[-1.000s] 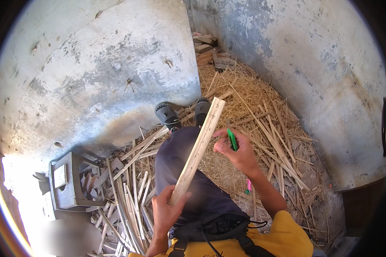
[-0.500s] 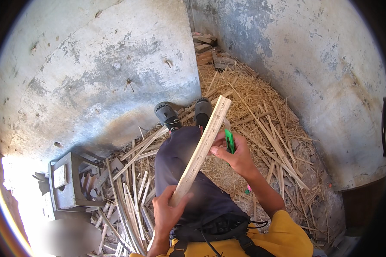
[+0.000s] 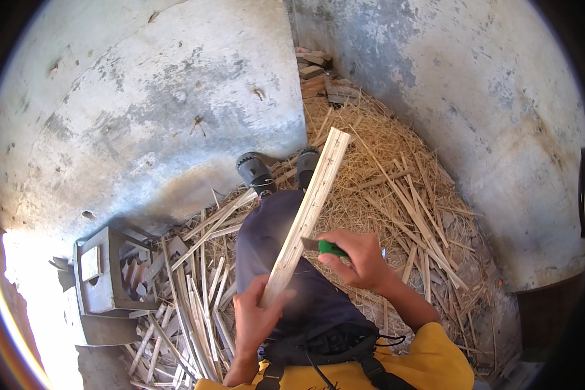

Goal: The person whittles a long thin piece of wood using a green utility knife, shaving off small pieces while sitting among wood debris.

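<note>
My left hand grips the lower end of a pale wooden strip, which slants up and away over my legs. Small dark marks run along the strip's face. In my right hand is a green-handled utility knife, fingers closed round the handle. Its blade points left and reaches the strip's right edge, below the middle; whether it touches the wood I cannot tell.
Straw and thin wood strips cover the floor at right. More long strips lie at left, beside a grey box-like frame. Weathered walls rise ahead and to the right. My shoes rest near the wall.
My right hand has come down and nearer, and the knife has swung from pointing up to pointing left at the strip. The strip's far end has shifted slightly away.
</note>
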The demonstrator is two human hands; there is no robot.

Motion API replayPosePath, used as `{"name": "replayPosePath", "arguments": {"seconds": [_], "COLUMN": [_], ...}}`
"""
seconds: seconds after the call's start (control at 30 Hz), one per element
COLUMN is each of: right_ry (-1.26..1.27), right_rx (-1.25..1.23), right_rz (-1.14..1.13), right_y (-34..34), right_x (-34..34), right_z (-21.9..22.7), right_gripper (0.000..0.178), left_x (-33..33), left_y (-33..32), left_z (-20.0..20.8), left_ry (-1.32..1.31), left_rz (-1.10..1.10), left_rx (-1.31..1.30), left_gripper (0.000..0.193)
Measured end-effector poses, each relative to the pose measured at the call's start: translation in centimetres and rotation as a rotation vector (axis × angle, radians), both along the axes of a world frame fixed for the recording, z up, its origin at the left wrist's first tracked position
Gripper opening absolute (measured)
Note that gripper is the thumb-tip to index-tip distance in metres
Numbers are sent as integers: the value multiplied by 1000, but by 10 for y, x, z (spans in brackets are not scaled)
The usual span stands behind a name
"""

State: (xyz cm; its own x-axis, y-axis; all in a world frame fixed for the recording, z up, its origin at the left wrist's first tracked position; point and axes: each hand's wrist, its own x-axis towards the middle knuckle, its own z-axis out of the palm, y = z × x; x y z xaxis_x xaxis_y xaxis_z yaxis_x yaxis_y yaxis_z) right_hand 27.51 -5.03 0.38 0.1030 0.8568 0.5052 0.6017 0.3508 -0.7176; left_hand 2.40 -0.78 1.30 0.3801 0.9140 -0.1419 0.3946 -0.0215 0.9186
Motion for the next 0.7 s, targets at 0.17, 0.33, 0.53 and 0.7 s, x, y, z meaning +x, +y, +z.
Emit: {"name": "replayPosePath", "arguments": {"seconds": [0.17,0.33,0.53,0.7], "right_ry": [-208,-260,-180,-159], "right_rx": [48,49,81,101], "right_rz": [-23,-20,24,43], "right_y": [-5,-9,-7,-6], "right_x": [-8,-14,-16,-17], "right_z": [-6,-17,-22,-21], "right_gripper": [31,34,32,32], "left_x": [5,11,5,1], "left_y": [1,3,9,14], "left_z": [-3,4,1,-1], "left_ry": [-15,-31,-163,-191], "left_rz": [38,12,-143,-270], "left_rx": [-2,-14,-211,-299], "left_gripper": [32,31,26,28]}}
